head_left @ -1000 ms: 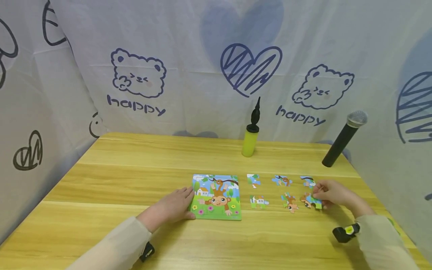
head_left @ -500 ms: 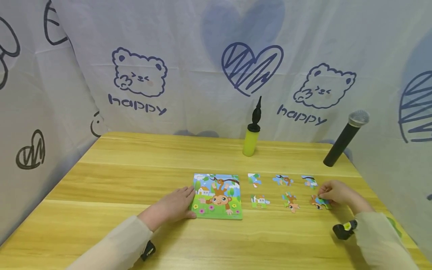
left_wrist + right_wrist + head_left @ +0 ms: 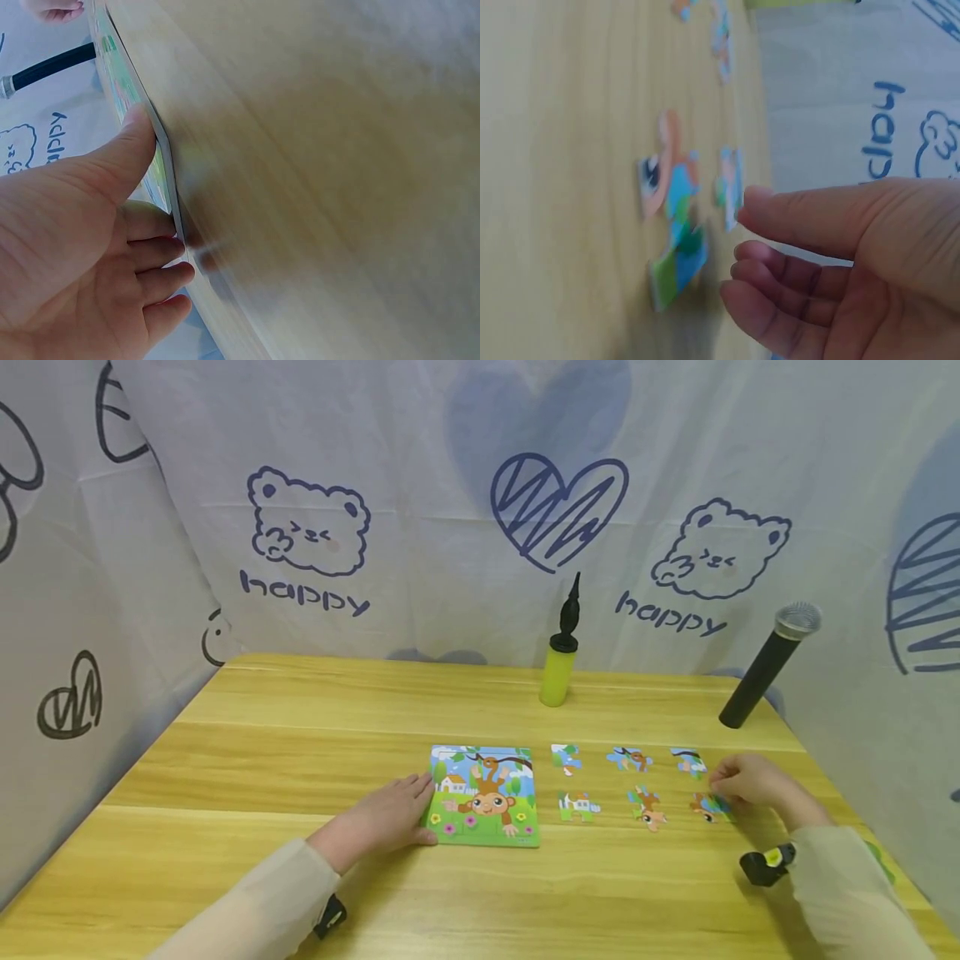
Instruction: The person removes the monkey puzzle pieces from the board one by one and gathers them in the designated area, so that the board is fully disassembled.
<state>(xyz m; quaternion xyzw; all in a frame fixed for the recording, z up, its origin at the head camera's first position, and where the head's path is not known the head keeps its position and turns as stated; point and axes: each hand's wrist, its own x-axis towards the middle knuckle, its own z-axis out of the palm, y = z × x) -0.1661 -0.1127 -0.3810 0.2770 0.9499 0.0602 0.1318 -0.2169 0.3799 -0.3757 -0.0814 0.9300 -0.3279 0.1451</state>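
Wooden table (image 3: 300,760), printed cloth behind | left hand (image 3: 390,818) flat, fingers straight against puzzle board (image 3: 483,795) edge, likely steadying it | right hand (image 3: 750,781) loosely curled beside monkey-face piece (image 3: 708,807), holding nothing – right wrist view shows the gap, head view hides it | beyond: loose pieces, pump (image 3: 558,660), microphone (image 3: 765,664)
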